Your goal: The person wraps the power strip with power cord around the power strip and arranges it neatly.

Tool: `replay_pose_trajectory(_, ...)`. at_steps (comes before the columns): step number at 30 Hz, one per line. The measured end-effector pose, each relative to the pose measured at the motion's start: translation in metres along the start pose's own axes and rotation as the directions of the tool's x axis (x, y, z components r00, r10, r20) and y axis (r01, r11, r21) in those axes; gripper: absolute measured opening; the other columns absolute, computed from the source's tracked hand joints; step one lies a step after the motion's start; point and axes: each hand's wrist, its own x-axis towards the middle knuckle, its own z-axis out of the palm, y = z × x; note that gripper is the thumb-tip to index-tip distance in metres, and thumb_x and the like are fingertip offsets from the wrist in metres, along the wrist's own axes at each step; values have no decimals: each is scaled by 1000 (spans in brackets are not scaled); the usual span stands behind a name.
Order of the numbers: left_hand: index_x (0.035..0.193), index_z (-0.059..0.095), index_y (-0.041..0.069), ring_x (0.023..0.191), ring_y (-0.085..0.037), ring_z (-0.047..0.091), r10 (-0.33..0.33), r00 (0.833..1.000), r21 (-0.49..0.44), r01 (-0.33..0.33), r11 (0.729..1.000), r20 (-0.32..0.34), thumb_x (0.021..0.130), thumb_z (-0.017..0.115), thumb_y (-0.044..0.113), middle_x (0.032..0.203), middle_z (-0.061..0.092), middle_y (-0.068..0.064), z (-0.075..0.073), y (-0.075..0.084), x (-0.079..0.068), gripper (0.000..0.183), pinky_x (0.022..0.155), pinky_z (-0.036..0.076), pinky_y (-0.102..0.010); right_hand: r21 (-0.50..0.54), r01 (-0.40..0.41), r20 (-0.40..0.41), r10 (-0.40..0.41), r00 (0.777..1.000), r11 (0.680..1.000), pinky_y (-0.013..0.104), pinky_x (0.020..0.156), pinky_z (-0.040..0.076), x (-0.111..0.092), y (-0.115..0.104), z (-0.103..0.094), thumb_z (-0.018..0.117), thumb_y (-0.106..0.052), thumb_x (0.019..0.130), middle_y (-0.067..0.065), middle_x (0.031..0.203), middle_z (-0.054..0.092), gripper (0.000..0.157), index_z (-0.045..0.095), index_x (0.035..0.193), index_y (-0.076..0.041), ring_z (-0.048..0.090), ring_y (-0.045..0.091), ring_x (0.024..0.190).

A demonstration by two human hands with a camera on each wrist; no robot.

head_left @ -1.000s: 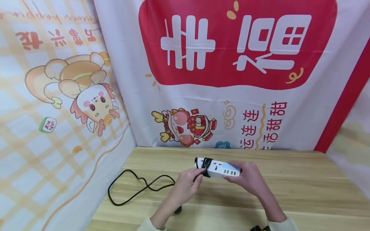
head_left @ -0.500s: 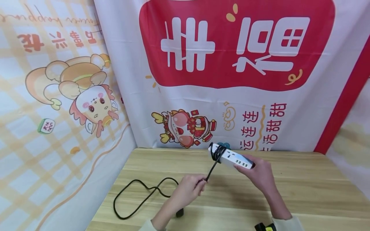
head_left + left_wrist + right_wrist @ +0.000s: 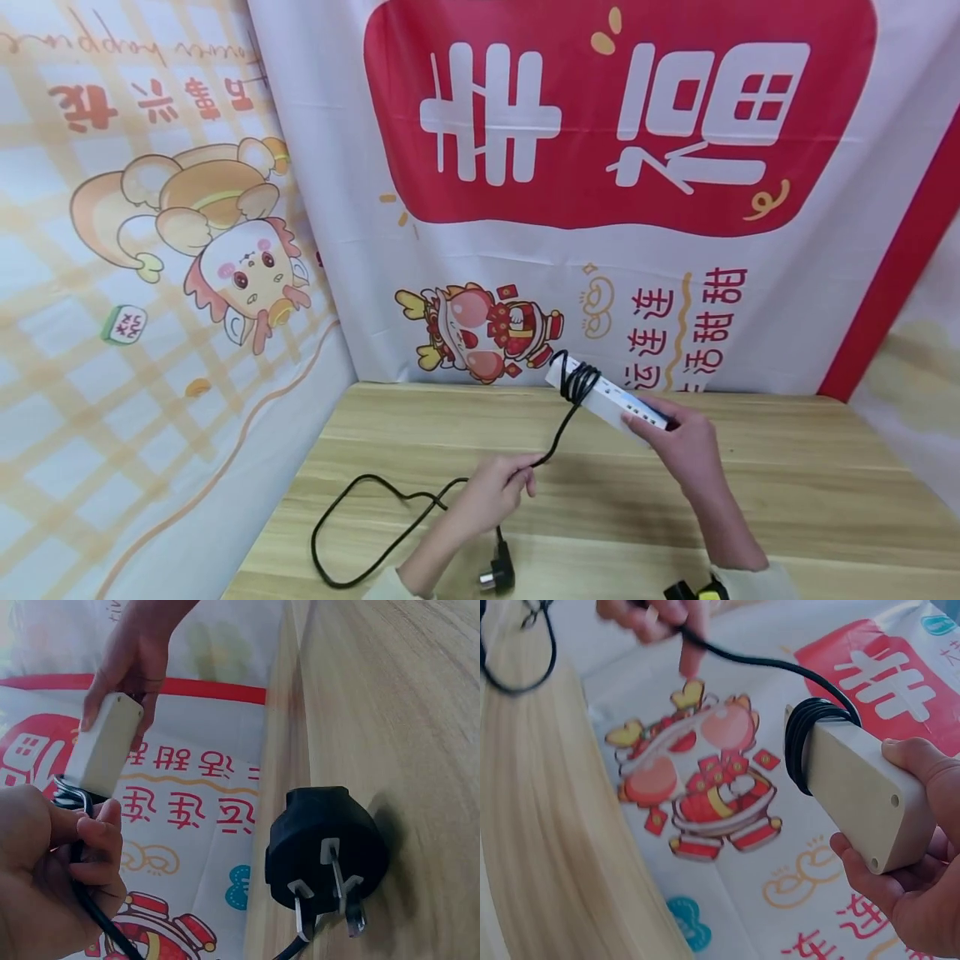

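Note:
A white power strip point(image 3: 622, 407) with sockets and USB ports is tilted above the table, its right end gripped by my right hand point(image 3: 686, 446). Black cord point(image 3: 579, 383) is wound several turns around the strip's left end. From there the cord runs down to my left hand point(image 3: 495, 492), which pinches it between thumb and fingers. The loose cord past that hand lies in a crossed loop on the table at the left. Its black plug point(image 3: 324, 851) shows metal prongs in the left wrist view, below my left hand. The right wrist view shows the strip's plain back point(image 3: 866, 799).
The light wooden table point(image 3: 787, 483) meets a white cloth backdrop point(image 3: 480, 250) with red printing behind it. A checked cloth point(image 3: 150, 417) hangs at the left. Beside my right sleeve is a black and yellow object point(image 3: 697, 590).
My left hand has drawn the cord away from the strip, leaving a length stretched between them. My right hand has moved the strip right and up. The plug has come into fuller view.

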Motion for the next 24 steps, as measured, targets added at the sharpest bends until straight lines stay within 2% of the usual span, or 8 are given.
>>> replay_pose_trajectory(3, 137, 57, 1, 46, 0, 43, -62, 998, -118, 64, 991, 20, 102, 44, -2, 77, 66, -6, -1, -4, -1, 38, 43, 34, -12, 103, -37, 48, 32, 998, 994, 26, 74, 51, 0, -4, 3, 75, -44, 87, 19, 134, 59, 63, 59, 138, -11, 56, 22, 99)
replay_pose_trajectory(5, 139, 56, 1, 48, -4, 48, -81, 996, -183, 87, 979, 43, 102, 42, -5, 77, 67, -10, -1, -5, -1, 40, 43, 36, -12, 149, -57, 77, 46, 996, 987, 26, 76, 52, -1, -6, 5, 74, -39, 89, 19, 135, 58, 59, 59, 138, -8, 57, 20, 99)
replay_pose_trajectory(8, 137, 58, 3, 52, -9, 53, -101, 993, -255, 115, 960, 69, 102, 42, -5, 79, 67, -18, -1, -8, 1, 39, 45, 38, -13, 194, -95, 127, 71, 989, 976, 24, 80, 50, -5, -11, 10, 73, -35, 91, 19, 137, 56, 58, 57, 139, -6, 57, 17, 100)
replay_pose_trajectory(11, 129, 64, 5, 53, -11, 54, -125, 989, -299, 141, 944, 74, 102, 43, -4, 79, 67, -22, -2, -11, 3, 36, 45, 40, -15, 251, -109, 184, 63, 981, 962, 24, 82, 51, -10, -18, 15, 72, -30, 92, 19, 138, 56, 54, 58, 138, -4, 59, 14, 99)
replay_pose_trajectory(14, 119, 70, 4, 53, -11, 56, -142, 987, -308, 157, 938, 69, 102, 43, -2, 77, 68, -20, -3, -16, 5, 31, 46, 47, -21, 291, -94, 223, 28, 974, 952, 25, 81, 52, -17, -25, 21, 71, -24, 93, 17, 135, 59, 49, 60, 135, -2, 60, 12, 97)
replay_pose_trajectory(19, 106, 72, -1, 56, -9, 59, -126, 990, -292, 137, 947, 56, 103, 45, 1, 74, 68, -14, -5, -21, 8, 28, 56, 57, -40, 319, -49, 280, -44, 959, 947, 27, 79, 53, -24, -29, 24, 70, -19, 93, 14, 125, 64, 44, 62, 131, 1, 61, 14, 94)
replay_pose_trajectory(21, 100, 72, -2, 58, -8, 59, -122, 992, -273, 128, 953, 41, 103, 46, 3, 74, 68, -11, -6, -24, 8, 27, 60, 58, -44, 317, -20, 319, -87, 944, 948, 28, 79, 53, -25, -30, 23, 71, -18, 92, 14, 122, 66, 44, 62, 130, 3, 62, 16, 94)
replay_pose_trajectory(24, 91, 69, -2, 60, -8, 59, -132, 991, -244, 127, 962, -6, 102, 49, 3, 74, 66, -9, -9, -28, 6, 24, 60, 58, -38, 316, 32, 406, -166, 899, 948, 30, 79, 55, -27, -31, 21, 73, -16, 90, 16, 119, 68, 45, 63, 129, 4, 63, 20, 94)
